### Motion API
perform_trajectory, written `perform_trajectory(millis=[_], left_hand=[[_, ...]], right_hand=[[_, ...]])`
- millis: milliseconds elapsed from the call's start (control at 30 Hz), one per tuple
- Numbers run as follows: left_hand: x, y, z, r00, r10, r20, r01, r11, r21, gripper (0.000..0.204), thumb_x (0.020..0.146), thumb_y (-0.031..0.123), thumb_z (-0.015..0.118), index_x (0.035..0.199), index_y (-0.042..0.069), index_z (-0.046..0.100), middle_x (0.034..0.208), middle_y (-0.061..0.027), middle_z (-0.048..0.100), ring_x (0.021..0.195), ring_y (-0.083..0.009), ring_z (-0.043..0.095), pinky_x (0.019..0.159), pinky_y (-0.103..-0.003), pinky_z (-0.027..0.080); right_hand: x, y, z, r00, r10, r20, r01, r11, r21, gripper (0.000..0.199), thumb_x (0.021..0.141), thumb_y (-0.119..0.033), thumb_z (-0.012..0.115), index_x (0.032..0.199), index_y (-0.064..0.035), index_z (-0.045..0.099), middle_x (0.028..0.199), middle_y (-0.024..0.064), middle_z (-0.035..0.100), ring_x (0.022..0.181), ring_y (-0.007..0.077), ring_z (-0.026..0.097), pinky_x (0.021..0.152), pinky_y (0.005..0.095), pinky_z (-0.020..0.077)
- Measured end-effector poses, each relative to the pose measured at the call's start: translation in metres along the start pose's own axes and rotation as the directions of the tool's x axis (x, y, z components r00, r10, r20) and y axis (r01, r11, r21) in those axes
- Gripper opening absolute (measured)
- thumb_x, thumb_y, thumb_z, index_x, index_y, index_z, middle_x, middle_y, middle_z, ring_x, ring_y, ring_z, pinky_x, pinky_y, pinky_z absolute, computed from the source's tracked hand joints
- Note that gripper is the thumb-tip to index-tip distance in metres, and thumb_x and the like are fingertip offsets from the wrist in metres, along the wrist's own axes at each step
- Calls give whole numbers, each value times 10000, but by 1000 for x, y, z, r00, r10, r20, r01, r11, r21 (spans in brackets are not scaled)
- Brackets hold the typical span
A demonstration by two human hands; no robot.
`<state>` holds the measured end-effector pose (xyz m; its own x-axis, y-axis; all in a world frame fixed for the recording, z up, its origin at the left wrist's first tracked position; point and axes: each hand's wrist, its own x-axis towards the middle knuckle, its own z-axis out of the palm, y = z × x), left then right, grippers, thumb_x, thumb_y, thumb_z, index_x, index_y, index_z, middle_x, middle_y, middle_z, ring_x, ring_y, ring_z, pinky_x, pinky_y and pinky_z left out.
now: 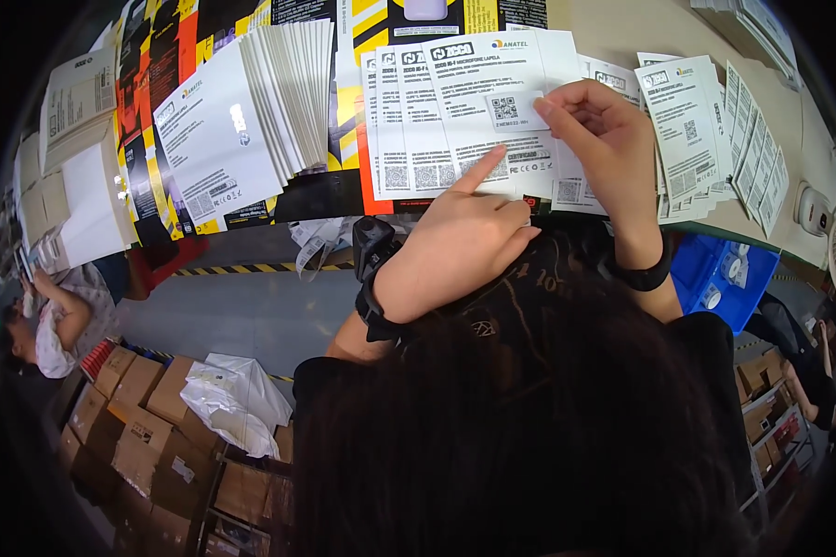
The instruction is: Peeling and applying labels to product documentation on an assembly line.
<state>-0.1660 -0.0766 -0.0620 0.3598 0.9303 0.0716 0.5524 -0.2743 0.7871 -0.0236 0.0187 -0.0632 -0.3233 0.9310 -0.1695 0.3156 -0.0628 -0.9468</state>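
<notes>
Between thumb and forefinger, my right hand (608, 139) pinches the edge of a small label (511, 112) with a square code. The label lies against the upper right part of a white printed card (464, 84), the top one of an overlapping row. My left hand (460, 241) stretches its forefinger onto the lower part of that card. Its other fingers are curled, with a white sliver showing near the thumb; what they hold is hidden. More cards (395, 121) fan out to the left beneath the top one, and others show under my right hand.
A thick fanned stack of cards (218, 130) lies left, on yellow, black and red printed sheets (163, 56). More cards (683, 125) lie right, beside sheets of labels (757, 139). A blue bin (724, 283) hangs below the table edge. Cardboard boxes (144, 446) stand behind; other people work at both sides.
</notes>
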Motion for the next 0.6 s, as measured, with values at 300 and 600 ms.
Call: perform_trajectory(millis=[300, 600], left_hand=[[1, -3, 2, 1000, -4, -7, 4, 1000, -17, 201, 767, 133, 626, 636, 37, 509, 560, -75, 509, 564, -251, 545, 1038, -398, 303], [7, 0, 1, 1000, 9, 22, -9, 1000, 13, 210, 764, 138, 632, 632, 39, 501, 557, -78, 503, 569, -251, 544, 1034, -395, 306]], right_hand=[[0, -2, 1, 999, 49, 17, -48, 998, -44, 120, 793, -81, 648, 821, 29, 611, 730, -4, 593, 644, 41, 512, 606, 165, 407], [-1, -6, 7, 988, -150, -18, 127, 888, -442, 187, 770, -127, 680, 794, 1, 546, 626, 3, 528, 535, 82, 485, 510, 208, 405]])
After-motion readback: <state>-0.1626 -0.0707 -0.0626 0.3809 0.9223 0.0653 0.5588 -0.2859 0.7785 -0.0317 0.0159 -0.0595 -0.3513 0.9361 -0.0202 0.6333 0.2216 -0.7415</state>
